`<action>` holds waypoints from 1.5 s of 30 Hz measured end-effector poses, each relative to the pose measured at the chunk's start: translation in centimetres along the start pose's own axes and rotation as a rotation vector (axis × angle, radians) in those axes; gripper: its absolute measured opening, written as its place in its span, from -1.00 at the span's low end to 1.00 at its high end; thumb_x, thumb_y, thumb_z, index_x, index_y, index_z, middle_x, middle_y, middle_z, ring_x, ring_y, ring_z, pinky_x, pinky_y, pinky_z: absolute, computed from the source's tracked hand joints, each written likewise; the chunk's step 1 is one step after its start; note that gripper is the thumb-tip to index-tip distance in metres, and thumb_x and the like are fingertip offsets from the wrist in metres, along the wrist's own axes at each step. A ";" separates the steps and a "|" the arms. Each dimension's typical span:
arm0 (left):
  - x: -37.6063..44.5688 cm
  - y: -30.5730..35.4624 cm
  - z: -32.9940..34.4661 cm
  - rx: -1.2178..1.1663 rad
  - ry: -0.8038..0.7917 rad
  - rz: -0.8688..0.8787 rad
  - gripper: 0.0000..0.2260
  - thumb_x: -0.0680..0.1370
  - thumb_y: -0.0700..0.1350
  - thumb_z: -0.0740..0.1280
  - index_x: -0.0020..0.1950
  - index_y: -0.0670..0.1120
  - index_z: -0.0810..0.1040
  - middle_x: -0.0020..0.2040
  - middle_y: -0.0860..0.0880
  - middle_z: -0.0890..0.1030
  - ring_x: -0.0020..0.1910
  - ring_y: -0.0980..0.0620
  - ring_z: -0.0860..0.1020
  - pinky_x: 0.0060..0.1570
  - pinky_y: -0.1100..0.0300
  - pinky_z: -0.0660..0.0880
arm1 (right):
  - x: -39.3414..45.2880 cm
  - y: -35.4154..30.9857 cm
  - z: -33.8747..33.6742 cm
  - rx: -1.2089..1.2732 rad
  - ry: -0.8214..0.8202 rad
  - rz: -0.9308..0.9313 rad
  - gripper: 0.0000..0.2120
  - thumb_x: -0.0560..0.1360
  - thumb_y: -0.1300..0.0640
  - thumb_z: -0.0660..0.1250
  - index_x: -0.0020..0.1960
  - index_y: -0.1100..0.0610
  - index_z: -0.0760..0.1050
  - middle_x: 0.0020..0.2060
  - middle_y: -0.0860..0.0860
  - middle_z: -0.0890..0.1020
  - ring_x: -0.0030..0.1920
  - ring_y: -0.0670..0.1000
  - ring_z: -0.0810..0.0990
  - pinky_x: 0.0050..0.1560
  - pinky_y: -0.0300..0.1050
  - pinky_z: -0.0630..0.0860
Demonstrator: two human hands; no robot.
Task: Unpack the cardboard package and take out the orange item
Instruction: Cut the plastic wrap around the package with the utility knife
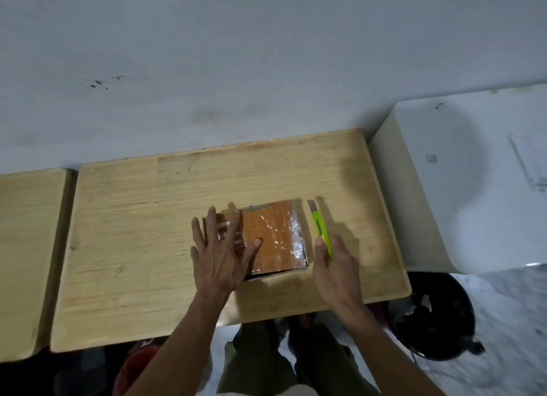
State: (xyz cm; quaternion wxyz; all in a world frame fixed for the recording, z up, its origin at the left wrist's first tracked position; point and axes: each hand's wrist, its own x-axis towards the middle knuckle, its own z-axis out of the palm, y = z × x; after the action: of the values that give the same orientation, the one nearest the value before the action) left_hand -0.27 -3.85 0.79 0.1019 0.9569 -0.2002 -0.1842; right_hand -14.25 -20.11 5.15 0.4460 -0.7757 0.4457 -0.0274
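A flat cardboard package (272,238), brown and wrapped in shiny clear tape, lies on the wooden table (148,233) right of centre. My left hand (220,253) rests flat on its left half, fingers spread, pressing it down. My right hand (334,265) grips a lime-green utility knife (319,233) just beyond the package's right edge, with the blade tip pointing away from me near the far right corner. No orange item shows apart from the package's orange-brown surface.
A second wooden table (26,256) stands to the left across a narrow gap. A white cabinet (473,182) sits against the table's right end. A black bin (435,315) stands on the floor at the lower right. My legs are under the front edge.
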 end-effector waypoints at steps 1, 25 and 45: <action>0.2 -0.3 0.2 0.005 -0.013 0.001 -0.26 0.47 0.51 0.06 0.58 0.34 -0.14 0.63 0.03 -0.26 0.59 -0.19 -0.30 0.39 -0.39 0.24 | -0.2 0.1 0.3 0.002 -0.011 0.004 -0.76 0.65 -0.01 0.09 0.24 0.05 0.40 -0.34 0.04 0.56 -0.39 -0.02 0.53 -0.40 -0.16 0.47; 0.1 -0.8 0.9 -0.090 0.007 -0.008 -0.30 0.49 0.47 0.11 0.57 0.34 -0.02 0.63 0.09 -0.22 0.60 -0.19 -0.10 0.26 -0.29 0.41 | 0.0 -2.7 4.0 -0.218 0.057 -0.065 -0.54 0.63 0.14 0.13 0.52 0.07 0.18 -0.25 0.07 0.57 -0.28 0.03 0.60 -0.28 -0.07 0.55; 0.1 0.4 0.6 -0.176 0.003 -0.061 -0.30 0.50 0.40 0.20 0.58 0.28 0.06 0.62 0.10 -0.19 0.58 -0.22 -0.06 0.14 -0.29 0.51 | -0.2 -2.4 3.9 -0.376 -0.008 -0.011 -0.48 0.59 0.17 0.20 0.51 0.10 0.15 -0.06 0.11 0.63 -0.13 0.11 0.66 -0.13 0.03 0.62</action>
State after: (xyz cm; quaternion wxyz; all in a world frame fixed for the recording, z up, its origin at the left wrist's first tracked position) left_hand -0.59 -4.28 0.31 0.1803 0.9501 -0.1537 -0.2028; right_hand -11.04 -16.84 4.65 0.2947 -0.8479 0.4370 0.0570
